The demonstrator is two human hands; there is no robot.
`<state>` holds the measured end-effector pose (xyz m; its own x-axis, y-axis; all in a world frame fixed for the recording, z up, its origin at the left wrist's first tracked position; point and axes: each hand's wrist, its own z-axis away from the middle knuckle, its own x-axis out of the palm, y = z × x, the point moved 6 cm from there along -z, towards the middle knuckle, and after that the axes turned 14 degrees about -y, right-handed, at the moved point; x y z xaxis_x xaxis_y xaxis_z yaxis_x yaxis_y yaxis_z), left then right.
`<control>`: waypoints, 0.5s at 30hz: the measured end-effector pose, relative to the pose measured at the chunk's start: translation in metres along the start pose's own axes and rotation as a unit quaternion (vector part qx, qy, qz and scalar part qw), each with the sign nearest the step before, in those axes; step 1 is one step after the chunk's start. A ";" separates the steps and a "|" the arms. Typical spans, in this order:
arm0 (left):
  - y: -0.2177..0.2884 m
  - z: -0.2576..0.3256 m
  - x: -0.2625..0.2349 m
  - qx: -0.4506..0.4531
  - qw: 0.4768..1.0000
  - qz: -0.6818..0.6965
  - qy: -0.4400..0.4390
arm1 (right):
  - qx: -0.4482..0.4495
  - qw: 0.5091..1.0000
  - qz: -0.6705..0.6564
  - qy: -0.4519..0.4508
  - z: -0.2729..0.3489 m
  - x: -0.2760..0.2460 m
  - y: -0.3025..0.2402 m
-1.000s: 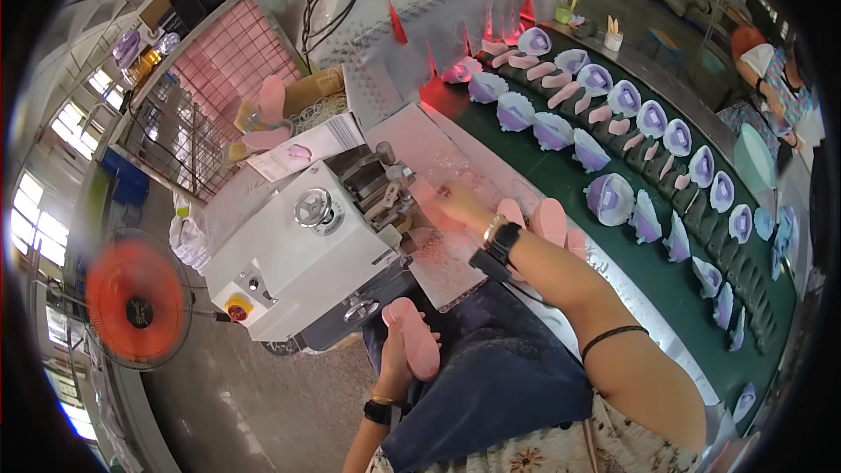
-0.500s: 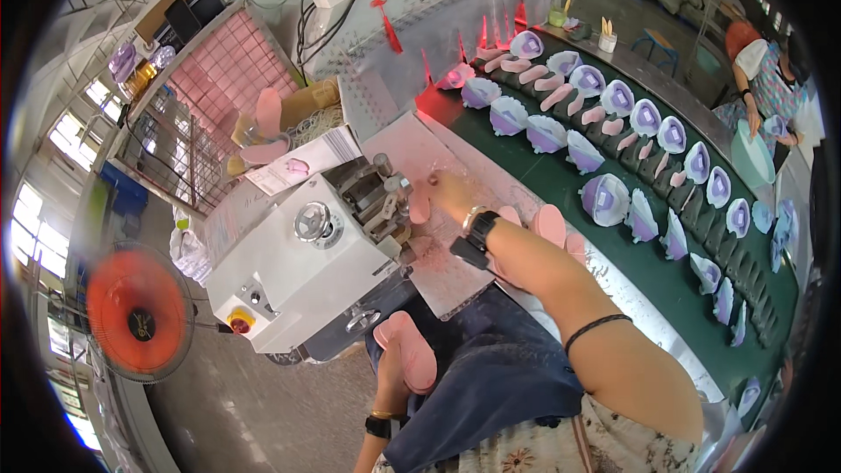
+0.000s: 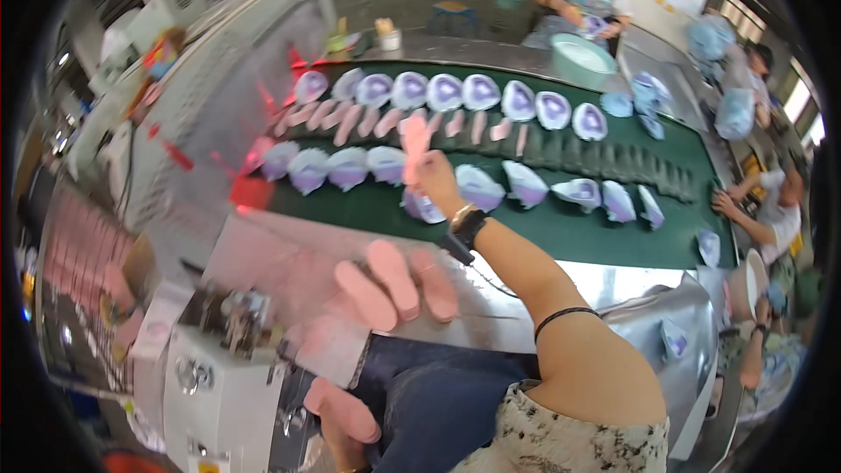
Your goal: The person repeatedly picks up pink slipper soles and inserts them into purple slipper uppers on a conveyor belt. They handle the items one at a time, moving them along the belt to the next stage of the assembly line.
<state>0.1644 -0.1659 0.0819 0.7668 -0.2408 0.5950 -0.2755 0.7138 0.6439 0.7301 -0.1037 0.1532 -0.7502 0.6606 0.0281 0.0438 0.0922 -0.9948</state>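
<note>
My right hand (image 3: 436, 177), stretched out over the green conveyor belt (image 3: 368, 206), grips a pink shoe sole (image 3: 415, 144) that stands up from its fingers. Beneath it sits a purple and white shoe upper (image 3: 422, 207), partly covered by the hand. Low at the left, beside the white machine, my left hand (image 3: 340, 445) is closed round another pink sole (image 3: 349, 412); its fingers are mostly hidden behind it. Three pink soles lie side by side on the metal table (image 3: 254, 241) between me and the belt, the middle one (image 3: 392, 278) farthest forward.
Two rows of uppers (image 3: 445, 92) flank a row of dark moulds (image 3: 604, 162), several topped by pink pieces. A white machine (image 3: 219, 398) stands at near left. Across the belt, a person (image 3: 578, 0) works by a pale green basin (image 3: 583, 57); other people (image 3: 762, 210) are at right.
My view has swung right toward the belt. My right hand has left the machine and now holds a pink sole above the belt. My left hand still holds its sole low down.
</note>
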 end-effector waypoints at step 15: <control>0.015 0.008 0.091 -0.095 0.993 0.064 0.039 | 0.004 0.819 0.462 0.339 0.043 -0.311 0.037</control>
<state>0.2256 -0.1821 0.1498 0.7776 -0.0938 0.6217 -0.2643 0.8484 0.4587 0.9367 -0.3374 0.1030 0.1405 0.7083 -0.6917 0.3801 -0.6837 -0.6229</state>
